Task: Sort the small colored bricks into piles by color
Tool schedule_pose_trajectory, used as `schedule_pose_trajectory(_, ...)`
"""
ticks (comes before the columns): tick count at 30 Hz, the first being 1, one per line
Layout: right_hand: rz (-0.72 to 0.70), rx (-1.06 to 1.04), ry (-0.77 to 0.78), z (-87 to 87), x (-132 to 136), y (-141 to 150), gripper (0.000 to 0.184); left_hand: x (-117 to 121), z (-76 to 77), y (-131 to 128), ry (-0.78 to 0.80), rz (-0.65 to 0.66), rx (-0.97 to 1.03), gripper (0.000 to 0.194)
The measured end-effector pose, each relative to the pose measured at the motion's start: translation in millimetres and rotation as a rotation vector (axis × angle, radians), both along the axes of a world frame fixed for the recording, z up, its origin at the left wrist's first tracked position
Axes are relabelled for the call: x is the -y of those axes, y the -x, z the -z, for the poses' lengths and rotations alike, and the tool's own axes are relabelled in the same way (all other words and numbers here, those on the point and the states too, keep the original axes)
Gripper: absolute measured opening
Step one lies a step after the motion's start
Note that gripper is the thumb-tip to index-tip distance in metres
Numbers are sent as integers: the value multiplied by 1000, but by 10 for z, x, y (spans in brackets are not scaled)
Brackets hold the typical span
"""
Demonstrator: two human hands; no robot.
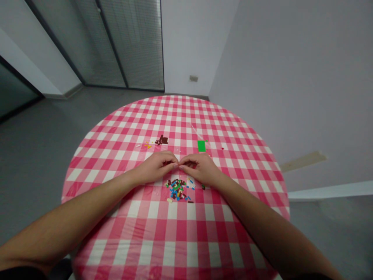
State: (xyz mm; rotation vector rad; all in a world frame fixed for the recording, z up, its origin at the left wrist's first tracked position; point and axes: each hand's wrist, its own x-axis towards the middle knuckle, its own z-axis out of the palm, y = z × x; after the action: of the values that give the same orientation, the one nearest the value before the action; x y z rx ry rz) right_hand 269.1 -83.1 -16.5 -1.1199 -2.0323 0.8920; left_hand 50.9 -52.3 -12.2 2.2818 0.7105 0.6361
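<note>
My left hand (159, 166) and my right hand (201, 168) meet over the middle of the table, fingertips pinched together and touching. Whatever lies between the fingers is too small to make out. Just below them, nearer to me, is a pile of small toy building bricks (177, 189) in brown, green, blue, yellow and white. Beyond my left hand lie dark brown bricks (163, 140) and a few yellow pieces (148, 145). A flat green plate (201, 146) rests past my right hand, with a tiny green piece at its corner.
The round table wears a pink and white checked tablecloth (140, 241). A small red piece (222, 148) sits right of the green plate. Behind the table stand a glass partition with blinds (140, 46) and a white wall with a socket (193, 78).
</note>
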Motion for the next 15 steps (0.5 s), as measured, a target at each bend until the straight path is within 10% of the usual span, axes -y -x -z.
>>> schedule_pose_trajectory(15,2,27,-18,-20,-6,-9,12,-4,13,3,10,-26,13,22)
